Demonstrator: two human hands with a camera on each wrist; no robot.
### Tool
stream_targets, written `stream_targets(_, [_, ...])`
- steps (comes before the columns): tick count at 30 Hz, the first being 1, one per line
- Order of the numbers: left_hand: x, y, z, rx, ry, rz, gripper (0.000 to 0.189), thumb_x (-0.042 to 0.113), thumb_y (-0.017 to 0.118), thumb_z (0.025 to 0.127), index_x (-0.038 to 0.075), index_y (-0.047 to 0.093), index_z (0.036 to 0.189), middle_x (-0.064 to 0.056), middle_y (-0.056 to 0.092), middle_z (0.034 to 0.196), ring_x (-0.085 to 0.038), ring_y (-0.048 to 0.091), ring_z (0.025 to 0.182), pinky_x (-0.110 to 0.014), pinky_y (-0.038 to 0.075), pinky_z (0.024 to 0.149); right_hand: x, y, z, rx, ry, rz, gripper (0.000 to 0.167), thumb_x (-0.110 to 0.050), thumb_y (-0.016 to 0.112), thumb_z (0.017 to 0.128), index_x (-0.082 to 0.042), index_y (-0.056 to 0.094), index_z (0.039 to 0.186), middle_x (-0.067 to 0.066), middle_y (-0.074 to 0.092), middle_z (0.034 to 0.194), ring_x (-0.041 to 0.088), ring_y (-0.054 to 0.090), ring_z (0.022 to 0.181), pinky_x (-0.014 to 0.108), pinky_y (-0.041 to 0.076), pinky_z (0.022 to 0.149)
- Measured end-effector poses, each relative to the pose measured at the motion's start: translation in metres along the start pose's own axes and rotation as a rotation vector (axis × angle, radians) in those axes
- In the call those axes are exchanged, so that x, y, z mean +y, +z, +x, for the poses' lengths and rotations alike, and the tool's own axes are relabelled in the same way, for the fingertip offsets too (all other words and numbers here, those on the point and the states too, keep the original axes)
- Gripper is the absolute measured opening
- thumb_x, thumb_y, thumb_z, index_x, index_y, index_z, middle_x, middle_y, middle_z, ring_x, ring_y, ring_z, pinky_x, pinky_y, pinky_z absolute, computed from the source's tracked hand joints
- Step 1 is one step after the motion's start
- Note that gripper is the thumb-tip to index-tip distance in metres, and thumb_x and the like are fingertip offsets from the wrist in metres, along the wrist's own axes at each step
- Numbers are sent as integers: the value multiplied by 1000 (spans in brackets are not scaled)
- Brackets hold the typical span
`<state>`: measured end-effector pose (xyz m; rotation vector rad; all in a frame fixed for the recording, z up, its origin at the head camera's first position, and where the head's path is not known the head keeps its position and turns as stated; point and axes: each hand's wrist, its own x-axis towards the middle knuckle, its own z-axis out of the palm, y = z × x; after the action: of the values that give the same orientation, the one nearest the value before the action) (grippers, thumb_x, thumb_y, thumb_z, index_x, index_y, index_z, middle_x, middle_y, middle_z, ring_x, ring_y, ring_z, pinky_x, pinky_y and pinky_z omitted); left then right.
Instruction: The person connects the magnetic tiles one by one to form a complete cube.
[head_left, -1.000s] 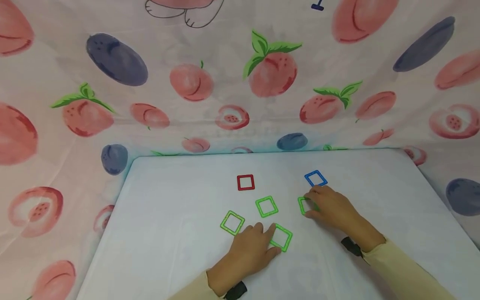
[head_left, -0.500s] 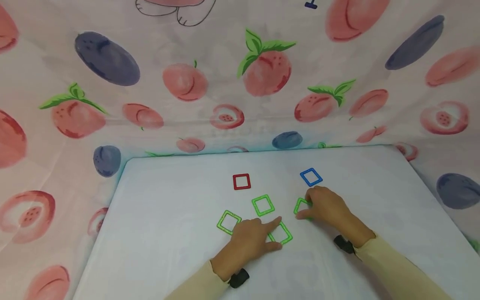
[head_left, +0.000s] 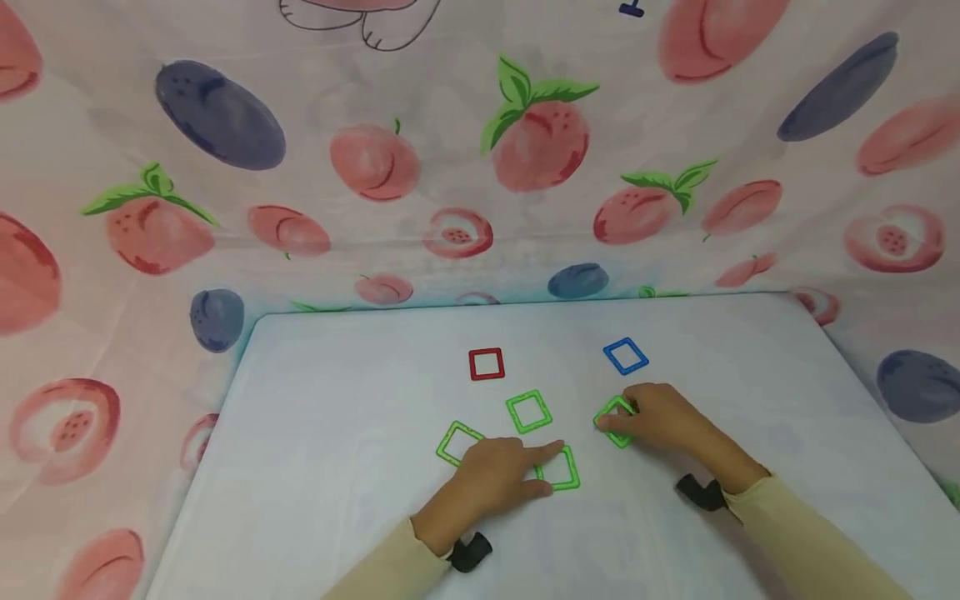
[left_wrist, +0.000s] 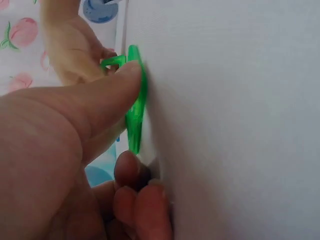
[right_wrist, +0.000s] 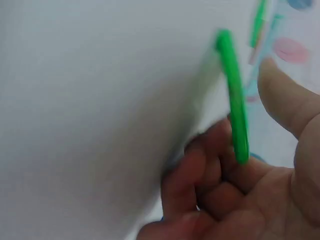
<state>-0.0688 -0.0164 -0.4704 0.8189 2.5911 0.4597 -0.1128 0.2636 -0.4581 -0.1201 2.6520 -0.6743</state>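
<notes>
White tabletop, fruit-print cloth behind | near green frame: nearer than and right of red frame, fingers of left hand grip it | right green frame: farther right, right hand pinches it | judged step: positioning both; next move calls for steady grip

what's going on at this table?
A person's left hand holds one green frame, and the right hand holds a second green frame; the two frames are apart. On the white tabletop, a red frame, a blue frame and a third green frame lie loose and separate. A fourth green frame is partly hidden by the left hand.
</notes>
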Motion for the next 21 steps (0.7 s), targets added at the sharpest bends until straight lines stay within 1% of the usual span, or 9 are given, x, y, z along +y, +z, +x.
stream_targets(2, [1, 1, 0, 19, -6, -4, 62, 50, 72, 92, 47, 47, 148, 4, 64, 79, -8, 50, 70, -25, 37, 58, 1, -5, -6, -30, -20, 71, 46, -52, 66, 96, -11, 60, 76, -1, 51, 70, 16, 49, 70, 31, 37, 60])
stream_targets(4, [1, 2, 1, 38, -11, -3, 62, 51, 72, 91, 46, 48, 148, 5, 60, 74, -8, 49, 67, -25, 36, 56, 0, -9, -12, -73, -18, 167, 43, -48, 60, 101, -10, 68, 83, 0, 57, 79, 18, 51, 80, 32, 39, 67])
stream_targets(6, [0, 2, 1, 51, -7, -7, 62, 51, 73, 91, 45, 49, 148, 5, 59, 71, -8, 48, 65, -25, 35, 55, 0, -12, -17, -129, -7, 261, 40, -44, 57, 104, -9, 74, 94, 1, 63, 91, 19, 51, 91, 33, 40, 75])
stream_targets(8, [-1, 1, 0, 53, 1, -14, 62, 51, 73, 90, 45, 50, 148, 5, 63, 74, -7, 50, 66, -24, 35, 55, -1, -14, -22, -186, -6, 345, 36, -39, 56, 105, -8, 75, 103, 3, 64, 101, 19, 49, 96, 33, 39, 78])
stream_targets(12, [-5, -3, -1, 36, 9, -40, 62, 50, 75, 89, 48, 50, 146, 4, 77, 99, -10, 59, 79, -24, 37, 60, -1, -12, -25, -254, -47, 465, 33, -31, 58, 105, -3, 74, 106, 4, 61, 95, 16, 46, 87, 28, 36, 70])
stream_targets(15, [-9, -4, -1, 36, 7, -60, 62, 51, 76, 88, 51, 51, 144, 5, 77, 114, -14, 64, 86, -25, 38, 63, -5, -7, -24, -270, -76, 521, 34, -31, 59, 105, 0, 73, 106, 3, 58, 90, 14, 45, 78, 26, 35, 64])
stream_targets(16, [-10, -2, 0, 44, 6, -64, 62, 52, 77, 87, 51, 51, 144, 5, 77, 115, -14, 64, 85, -25, 37, 63, -7, -5, -24, -274, -77, 538, 34, -31, 60, 104, 0, 73, 106, 2, 58, 88, 13, 45, 76, 26, 35, 63])
stream_targets(19, [-10, -1, 1, 70, 16, -63, 64, 54, 77, 86, 49, 51, 145, 4, 79, 106, -13, 61, 77, -25, 37, 59, -15, 2, -24, -282, -73, 569, 34, -30, 61, 104, 1, 74, 106, 0, 58, 85, 12, 44, 71, 25, 35, 61])
stream_targets(21, [-10, 0, 1, 62, 23, -53, 66, 55, 75, 87, 49, 49, 147, 4, 78, 100, -11, 60, 75, -25, 37, 58, -20, 6, -24, -287, -77, 581, 33, -29, 61, 104, 2, 73, 106, 0, 56, 82, 12, 43, 70, 25, 35, 60])
